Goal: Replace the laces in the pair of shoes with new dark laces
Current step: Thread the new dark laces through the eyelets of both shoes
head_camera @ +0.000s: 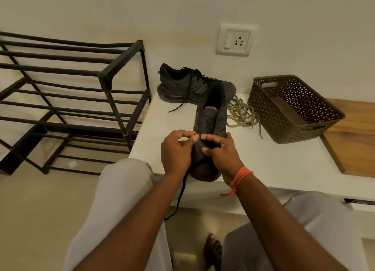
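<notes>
1. On the near edge of the counter (pixel 274 161), the near shoe (pixel 211 116) is standing with its toe towards the person and its eyelets mostly bare; both hands are working at the lowest eyelets.
2. Both the left hand (pixel 176 151) and the right hand (pixel 222 151) are curling their fingers (pixel 207 137) over the toe end, apparently pinching the dark lace (pixel 181 191), though the exact grip is hard to make out.
3. One lace end is hanging off the counter edge between the knees. Judging from this, a tug could be pulling that tail through unevenly, leaving the two ends mismatched, or the soft woven cord could be slipping out of its eyelet.
4. The shoe is looking matte and dark with a rounded, stiffer toe cap, so it could be tipping off the edge under pressure.
5. Behind it, the far shoe (pixel 188 84) is lying already laced in dark cord.
6. Flat, limp tan laces (pixel 241 114) are lying tangled beside a perforated brown plastic basket (pixel 292 108).
7. A dark metal rack (pixel 67 100) is standing at the left.
</notes>
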{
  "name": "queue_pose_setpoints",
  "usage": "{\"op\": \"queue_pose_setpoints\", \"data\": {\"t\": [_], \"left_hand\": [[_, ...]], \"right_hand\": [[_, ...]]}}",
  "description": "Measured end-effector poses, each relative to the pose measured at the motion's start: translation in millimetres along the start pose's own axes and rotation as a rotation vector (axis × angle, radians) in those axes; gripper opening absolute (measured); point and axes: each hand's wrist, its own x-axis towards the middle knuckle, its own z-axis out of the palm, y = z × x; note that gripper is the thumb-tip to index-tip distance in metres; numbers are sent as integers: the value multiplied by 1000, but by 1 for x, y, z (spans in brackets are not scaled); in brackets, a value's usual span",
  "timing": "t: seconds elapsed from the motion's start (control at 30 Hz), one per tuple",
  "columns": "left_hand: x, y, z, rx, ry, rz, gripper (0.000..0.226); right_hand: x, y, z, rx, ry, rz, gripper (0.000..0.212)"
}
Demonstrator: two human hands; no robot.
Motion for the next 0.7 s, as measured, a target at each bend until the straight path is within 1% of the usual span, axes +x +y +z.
{"op": "queue_pose_setpoints", "data": {"t": [0.07, 0.1, 0.13, 0.17, 0.23, 0.27, 0.3, 0.33, 0.37, 0.4, 0.43, 0.47, 0.5, 0.53, 0.57, 0.6, 0.63, 0.67, 0.7], "left_hand": [[0, 5, 2, 42, 23, 45, 2], [0, 10, 2, 30, 34, 66, 3], [3, 16, -1, -48, 54, 69, 6], [7, 24, -7, -194, 88, 44, 8], [20, 38, -26, -598, 151, -60, 10], [26, 43, -36, -726, 181, -97, 11], [29, 47, -45, -757, 212, -109, 11], [31, 49, -50, -697, 249, -83, 11], [31, 50, -52, -549, 268, -4, 10], [31, 48, -50, -304, 238, 136, 11], [29, 44, -48, 36, 130, 286, 16], [29, 39, -43, 405, -38, 402, 26], [28, 34, -40, 731, -232, 480, 35], [31, 27, -39, 940, -381, 525, 40], [35, 27, -41, 1011, -452, 530, 41], [38, 28, -46, 979, -443, 524, 40], [41, 32, -52, 864, -358, 470, 38], [45, 37, -62, 697, -183, 400, 34], [47, 42, -72, 473, 45, 309, 31]], "right_hand": [[-4, -1, 0, -40, 11, -61, 33], [-8, -1, 0, -69, 29, -93, 31], [-9, -2, 0, -92, 49, -120, 31], [-9, -2, -1, -110, 58, -125, 31], [-9, -3, -5, -124, 46, -109, 33], [-8, -4, -8, -124, 39, -116, 34], [-7, -3, -9, -138, 36, -123, 34], [-8, -5, -10, -159, 36, -128, 34], [-8, -5, -10, -183, 38, -131, 33], [-9, -6, -11, -211, 35, -135, 34], [-11, -5, -12, -236, 35, -137, 36], [-11, -5, -13, -263, 30, -145, 42], [-14, -5, -15, -295, 20, -159, 48], [-15, -6, -16, -327, 10, -167, 54], [-15, -6, -18, -355, 5, -168, 60], [-17, -7, -19, -370, 3, -166, 64], [-16, -7, -20, -373, 6, -161, 68], [-16, -7, -21, -373, 13, -159, 71], [-15, -6, -22, -373, 16, -159, 73]]}}
